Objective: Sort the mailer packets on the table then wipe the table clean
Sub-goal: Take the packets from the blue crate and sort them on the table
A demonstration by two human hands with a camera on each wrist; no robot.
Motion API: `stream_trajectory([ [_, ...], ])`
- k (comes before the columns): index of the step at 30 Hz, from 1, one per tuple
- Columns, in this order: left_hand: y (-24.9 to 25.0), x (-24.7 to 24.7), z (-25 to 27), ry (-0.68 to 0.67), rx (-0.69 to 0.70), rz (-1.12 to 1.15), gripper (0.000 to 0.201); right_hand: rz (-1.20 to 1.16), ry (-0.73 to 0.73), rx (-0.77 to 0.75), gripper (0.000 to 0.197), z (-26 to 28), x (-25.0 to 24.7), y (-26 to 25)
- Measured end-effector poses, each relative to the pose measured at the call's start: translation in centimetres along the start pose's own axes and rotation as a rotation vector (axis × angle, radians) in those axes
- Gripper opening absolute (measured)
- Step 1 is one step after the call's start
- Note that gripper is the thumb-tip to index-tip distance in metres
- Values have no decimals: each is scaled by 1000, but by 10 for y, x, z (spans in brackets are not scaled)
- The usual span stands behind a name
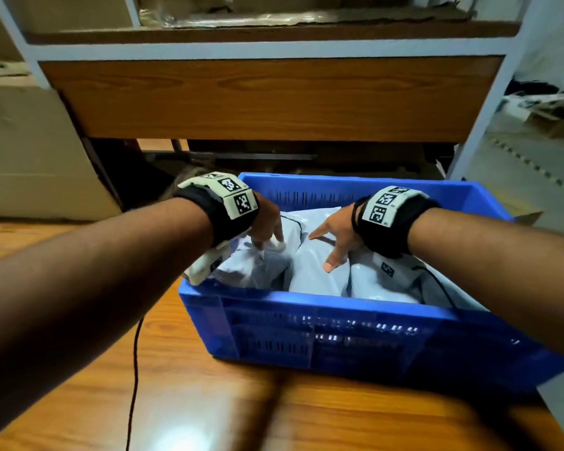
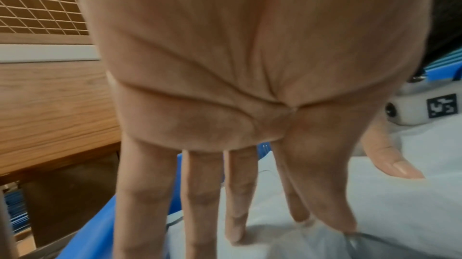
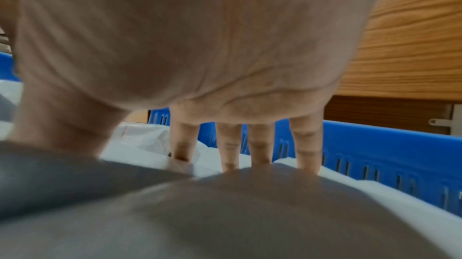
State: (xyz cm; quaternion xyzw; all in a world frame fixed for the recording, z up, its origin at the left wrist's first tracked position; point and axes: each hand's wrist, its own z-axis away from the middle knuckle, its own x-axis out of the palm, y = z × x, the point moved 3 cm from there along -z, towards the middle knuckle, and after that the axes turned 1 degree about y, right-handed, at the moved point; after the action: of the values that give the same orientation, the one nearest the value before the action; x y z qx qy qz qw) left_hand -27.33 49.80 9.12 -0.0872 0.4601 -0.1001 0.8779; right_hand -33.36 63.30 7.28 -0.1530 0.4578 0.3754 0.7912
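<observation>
The left hand [image 2: 225, 85] fills most of the left wrist view, palm toward the camera. Its fingers [image 2: 202, 204] are straight and point down, and their tips touch the pale grey mailer packets [image 2: 375, 214]. The packets lie in a blue crate [image 2: 97, 229]. At the right, the thumb of the right hand [image 2: 390, 160] rests on the packets, with a white wrist device [image 2: 425, 109] above it. A wooden panel [image 2: 50, 109] stands behind at the left.

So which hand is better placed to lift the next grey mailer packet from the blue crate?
Probably the left hand: its fingertips already touch a crumpled grey plastic mailer packet; the right hand lies flat.
</observation>
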Motion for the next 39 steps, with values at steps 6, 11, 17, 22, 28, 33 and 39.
stream_trajectory([
  [6, -2, -1, -32, -50, 76, 87, 64, 58, 2, -2, 89, -2, 1, 11],
  [11, -3, 23, -74, -14, -73, -33, 48, 78, 0, -19, 90, -11, 4, 6],
  [17, -5, -6, -44, 11, -99, 15, 123, 46, 1, -47, 96, -7, 4, 13],
  [22, 1, -17, -25, 7, -120, 104, 107, 133, -34, 31, 112, -8, 8, 29],
  [28, 18, 18, -47, 149, -159, -220, 101, 118, -92, 22, 114, -16, 19, 25],
  [33, 28, 13, -39, 118, -188, -187, 107, 90, -38, 10, 108, -12, 16, 23],
  [39, 21, -20, -32, 44, -59, -8, 98, -120, 115, 51, 96, 3, -17, 66],
])
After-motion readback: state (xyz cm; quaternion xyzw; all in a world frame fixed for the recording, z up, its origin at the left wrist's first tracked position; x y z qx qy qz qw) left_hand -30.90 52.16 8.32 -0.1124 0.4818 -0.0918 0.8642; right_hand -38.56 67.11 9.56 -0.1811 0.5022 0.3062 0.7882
